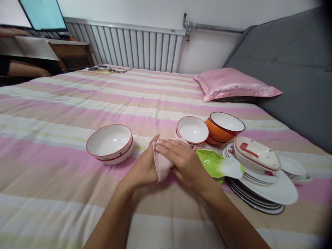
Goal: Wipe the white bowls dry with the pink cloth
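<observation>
A pale pink cloth (162, 164) is held between my two hands, just above the striped bedspread. My left hand (144, 167) grips it from the left, with most of its fingers hidden behind the cloth. Over its top lies my right hand (183, 160), fingers together and pressing on the fabric. Whether anything is wrapped inside cannot be seen. Left of my hands stand two stacked white bowls (110, 141) with red rims. Just beyond my right hand are smaller red-rimmed bowls (193, 129) and a green and white leaf-shaped dish (212, 162).
Orange bowls (219, 131) with white insides sit at the right, behind a pile of plates (282, 188) topped by patterned dishes (256, 152). Small white dishes (292, 166) lie farther right. Beyond are a pink pillow (236, 83), cables (109, 69), and a person's leg (28, 69) by a desk.
</observation>
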Motion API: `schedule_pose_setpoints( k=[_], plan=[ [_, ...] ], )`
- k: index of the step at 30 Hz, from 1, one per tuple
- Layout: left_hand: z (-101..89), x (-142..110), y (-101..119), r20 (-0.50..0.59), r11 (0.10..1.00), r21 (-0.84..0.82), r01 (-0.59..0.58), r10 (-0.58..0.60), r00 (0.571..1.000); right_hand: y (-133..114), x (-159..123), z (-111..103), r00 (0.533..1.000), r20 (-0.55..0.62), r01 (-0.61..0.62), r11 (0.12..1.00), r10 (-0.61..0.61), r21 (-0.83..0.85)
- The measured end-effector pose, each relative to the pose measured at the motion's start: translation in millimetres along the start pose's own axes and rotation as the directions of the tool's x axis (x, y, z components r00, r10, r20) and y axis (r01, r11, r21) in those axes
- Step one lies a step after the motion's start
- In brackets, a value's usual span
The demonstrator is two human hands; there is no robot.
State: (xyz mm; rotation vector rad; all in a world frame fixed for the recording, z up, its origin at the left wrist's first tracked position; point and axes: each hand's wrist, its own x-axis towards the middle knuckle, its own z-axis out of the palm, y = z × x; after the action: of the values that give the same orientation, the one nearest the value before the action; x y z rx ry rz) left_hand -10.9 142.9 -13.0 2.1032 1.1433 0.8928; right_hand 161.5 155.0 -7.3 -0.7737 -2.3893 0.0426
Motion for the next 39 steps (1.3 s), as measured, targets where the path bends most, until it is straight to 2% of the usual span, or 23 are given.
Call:
schedule_pose_setpoints(
  k=[5,9,14,19,26,30,33,36,39],
  plan=[
    [2.1,-3.8,-2.9,0.020,0.989,-0.045,0.141,-0.141,0.990,7.9,1.6,11.8,0.987,-0.156,0.031,0.999,-0.032,-0.009],
    [2.3,-2.4,-0.4,0.021,0.984,-0.060,0.167,-0.166,0.986,10.0,0.6,18.3,0.977,-0.214,0.016,1.000,-0.012,0.017],
    [2.2,-1.2,-1.4,-0.005,0.994,0.007,0.111,-0.111,0.994,15.1,-2.5,22.6,0.972,-0.231,-0.014,0.993,0.042,0.121],
    [0.4,-1.5,-2.0,-0.022,0.985,0.004,0.173,-0.173,0.985,22.7,-5.2,24.9,0.964,-0.214,-0.091,0.948,0.161,0.304],
    [-8.3,0.2,6.8,0.029,0.961,-0.008,0.276,-0.275,0.961,26.8,-6.0,27.9,0.939,-0.170,-0.186,0.859,0.298,0.477],
    [-11.5,-3.0,1.3,0.052,0.954,-0.050,0.296,-0.293,0.955,29.2,-6.2,30.7,0.897,-0.111,-0.334,0.821,0.428,0.462],
    [-13.0,-4.7,-3.0,0.075,0.946,-0.091,0.311,-0.305,0.949,29.0,-6.2,32.8,0.873,-0.103,-0.392,0.811,0.477,0.434],
    [-15.3,-3.9,-2.0,0.085,0.927,-0.155,0.343,-0.333,0.939,23.1,-5.6,32.4,0.859,-0.130,-0.415,0.823,0.495,0.388],
    [-17.4,-2.2,2.7,0.062,0.919,-0.215,0.330,-0.325,0.944,11.3,-4.9,28.1,0.884,-0.167,-0.380,0.879,0.436,0.287]
  ],
)
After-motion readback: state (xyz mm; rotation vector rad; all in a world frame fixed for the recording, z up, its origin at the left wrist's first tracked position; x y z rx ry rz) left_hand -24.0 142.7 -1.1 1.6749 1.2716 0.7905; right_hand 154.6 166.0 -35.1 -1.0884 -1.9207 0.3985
